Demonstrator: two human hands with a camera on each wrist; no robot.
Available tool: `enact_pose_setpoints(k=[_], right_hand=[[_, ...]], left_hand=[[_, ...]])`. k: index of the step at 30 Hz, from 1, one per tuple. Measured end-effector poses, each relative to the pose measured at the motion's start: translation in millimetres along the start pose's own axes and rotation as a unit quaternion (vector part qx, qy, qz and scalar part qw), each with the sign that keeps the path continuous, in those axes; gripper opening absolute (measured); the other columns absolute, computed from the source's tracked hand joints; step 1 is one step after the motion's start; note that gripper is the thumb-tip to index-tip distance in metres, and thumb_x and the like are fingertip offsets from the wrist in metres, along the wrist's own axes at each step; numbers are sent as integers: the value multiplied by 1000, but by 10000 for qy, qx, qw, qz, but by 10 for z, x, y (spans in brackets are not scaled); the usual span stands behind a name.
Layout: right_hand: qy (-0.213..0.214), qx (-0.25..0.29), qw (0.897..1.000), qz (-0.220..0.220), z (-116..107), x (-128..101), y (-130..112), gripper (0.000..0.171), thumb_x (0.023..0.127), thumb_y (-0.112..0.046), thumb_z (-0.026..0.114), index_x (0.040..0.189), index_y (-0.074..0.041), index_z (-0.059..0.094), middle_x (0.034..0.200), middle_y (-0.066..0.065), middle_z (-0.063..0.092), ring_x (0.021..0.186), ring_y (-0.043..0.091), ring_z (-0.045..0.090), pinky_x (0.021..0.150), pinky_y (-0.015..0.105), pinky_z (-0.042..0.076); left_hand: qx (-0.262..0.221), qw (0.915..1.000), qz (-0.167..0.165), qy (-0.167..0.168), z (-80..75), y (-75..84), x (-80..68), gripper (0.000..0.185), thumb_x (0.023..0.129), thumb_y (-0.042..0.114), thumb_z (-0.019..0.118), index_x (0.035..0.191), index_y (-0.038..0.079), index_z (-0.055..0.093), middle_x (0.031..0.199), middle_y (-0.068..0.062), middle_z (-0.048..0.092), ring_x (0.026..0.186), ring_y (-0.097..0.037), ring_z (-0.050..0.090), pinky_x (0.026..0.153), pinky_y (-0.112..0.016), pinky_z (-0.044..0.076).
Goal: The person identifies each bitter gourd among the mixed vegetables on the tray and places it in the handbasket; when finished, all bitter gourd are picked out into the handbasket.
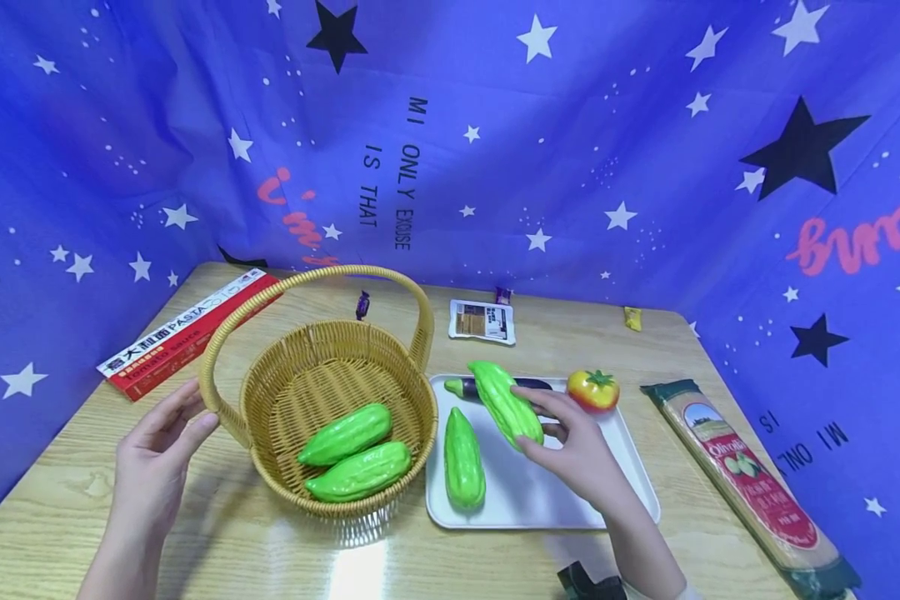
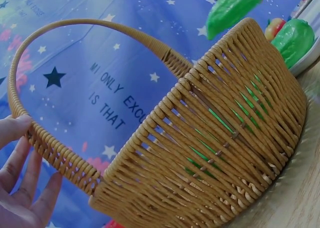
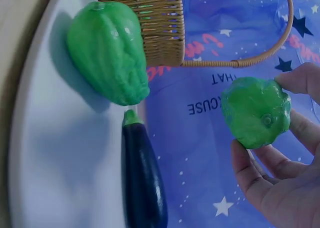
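A wicker basket (image 1: 270,467) with a tall arched handle (image 1: 221,342) stands on the table, holding two green bitter melons (image 1: 356,471). My left hand (image 1: 150,454) pinches the lower left of that handle between thumb and fingers, as the left wrist view also shows. Above the white tray (image 1: 540,508), my right hand (image 1: 577,437) grips another bitter melon (image 1: 506,402) by its thick end, thumb on one side and fingers on the other. One more bitter melon (image 1: 464,458) lies on the tray's left part. Behind the held one is a dark purple eggplant (image 1: 532,384), partly hidden.
A red and yellow tomato (image 1: 592,390) sits at the tray's back right corner. Right of the tray lies a pasta bag (image 1: 750,483); at the far left is a red pasta box (image 1: 187,333). A white packet (image 1: 482,322) and small candies lie behind, before a blue star-printed cloth (image 1: 450,167).
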State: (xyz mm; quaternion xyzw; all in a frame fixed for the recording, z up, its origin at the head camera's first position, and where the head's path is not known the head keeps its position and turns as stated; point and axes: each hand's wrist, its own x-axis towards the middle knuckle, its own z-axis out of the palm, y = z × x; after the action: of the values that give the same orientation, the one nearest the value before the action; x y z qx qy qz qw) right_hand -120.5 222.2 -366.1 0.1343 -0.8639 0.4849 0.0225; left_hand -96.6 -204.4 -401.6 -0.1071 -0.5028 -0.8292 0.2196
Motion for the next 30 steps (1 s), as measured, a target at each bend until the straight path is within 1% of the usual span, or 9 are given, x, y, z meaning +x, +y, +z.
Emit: enact_pose_setpoints(k=[4, 7, 11, 15, 19, 23, 30], right_hand=[[-153, 92, 9997, -151, 24, 65, -51, 55, 77, -3, 73, 128, -16, 57, 131, 11, 53, 112, 25, 55, 90, 17, 53], [-259, 72, 9992, -304, 48, 112, -92, 55, 77, -2, 73, 128, -16, 57, 130, 10, 53, 111, 23, 57, 91, 18, 53], [-351, -66, 9980, -520, 81, 164, -134, 55, 77, -4, 74, 127, -18, 58, 129, 7, 55, 110, 20, 57, 93, 19, 52], [-450, -108, 9970, -628, 105, 204, -187, 55, 77, -6, 74, 127, -22, 58, 129, 4, 55, 109, 15, 56, 94, 20, 52], [-559, -119, 9954, -770, 131, 250, -249, 56, 76, -4, 74, 127, -22, 58, 128, 3, 55, 109, 14, 56, 95, 22, 52], [-650, -164, 9943, -829, 154, 306, -291, 55, 76, -4, 73, 127, -20, 59, 129, 2, 55, 111, 14, 55, 95, 23, 52], [-812, -208, 9925, -887, 173, 374, -337, 54, 77, -5, 73, 127, -21, 58, 129, 1, 56, 110, 16, 56, 95, 26, 53]], left_hand=[[89, 10000, -2, -14, -2, -4, -8, 45, 85, -24, 45, 126, -7, 54, 111, -4, 70, 103, -10, 65, 90, -17, 53], [147, 9999, 6, -1, 0, -2, -5, 45, 85, -24, 45, 126, -8, 53, 111, -3, 70, 103, -9, 65, 90, -17, 53], [196, 9998, -5, 38, 0, 1, -9, 45, 85, -24, 45, 126, -8, 54, 111, -3, 70, 103, -9, 65, 89, -16, 53], [172, 9999, 5, 18, -2, 3, -10, 45, 85, -24, 45, 126, -8, 53, 111, -3, 70, 103, -10, 65, 89, -17, 53], [185, 9998, 25, -21, -7, 2, -4, 45, 85, -24, 45, 127, -9, 52, 112, -4, 70, 104, -10, 65, 90, -17, 53], [229, 9997, 13, -34, -12, 2, 2, 45, 86, -24, 45, 127, -9, 52, 113, -4, 69, 104, -10, 65, 91, -17, 52], [234, 9997, 15, -63, -8, 4, 5, 45, 86, -24, 45, 127, -9, 52, 112, -4, 69, 104, -10, 64, 90, -17, 53]])
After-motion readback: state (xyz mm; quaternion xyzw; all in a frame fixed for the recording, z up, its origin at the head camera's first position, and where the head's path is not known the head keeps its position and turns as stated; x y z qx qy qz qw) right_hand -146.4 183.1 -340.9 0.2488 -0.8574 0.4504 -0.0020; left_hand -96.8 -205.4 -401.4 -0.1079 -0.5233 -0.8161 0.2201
